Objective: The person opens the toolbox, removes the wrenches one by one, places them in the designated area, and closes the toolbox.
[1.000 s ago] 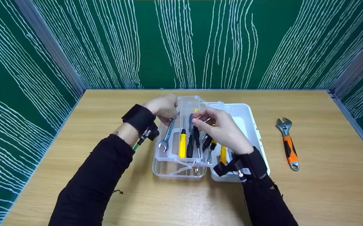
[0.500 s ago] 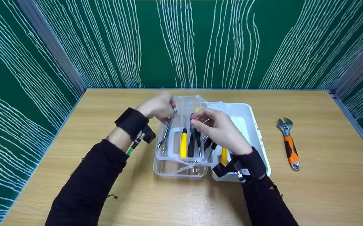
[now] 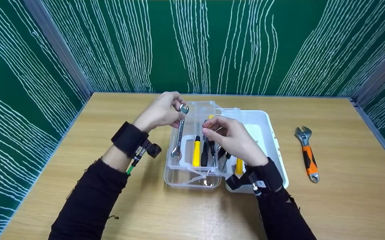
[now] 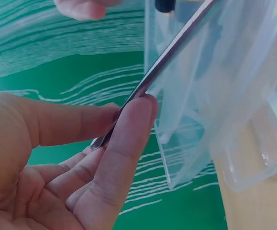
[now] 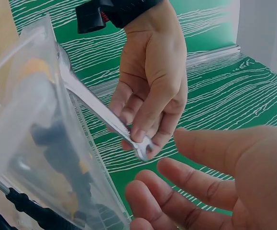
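Observation:
A silver open-end wrench (image 3: 180,135) slants over the clear plastic tray (image 3: 187,167) of a toolbox. My left hand (image 3: 160,111) pinches it near its upper end between thumb and fingers; the left wrist view shows the grip on the wrench shaft (image 4: 174,48). The lower end is at the tray's near part; whether it touches the bottom I cannot tell. My right hand (image 3: 234,136) hovers above the tray's right side, thumb and fingers (image 5: 195,187) apart, holding nothing. Beneath it lie a yellow-handled screwdriver (image 3: 196,151) and black-handled screwdrivers (image 3: 204,155).
A white toolbox base (image 3: 275,140) stands right of the tray with more tools inside, partly hidden by my right hand. An adjustable wrench (image 3: 309,158) with an orange and black handle lies farther right on the wooden table (image 3: 192,216). Green walls (image 3: 165,50) enclose the back and sides.
My left hand has drawn back slightly left and away, turning so the wrench's upper end shows above the fingers. The right hand has barely moved.

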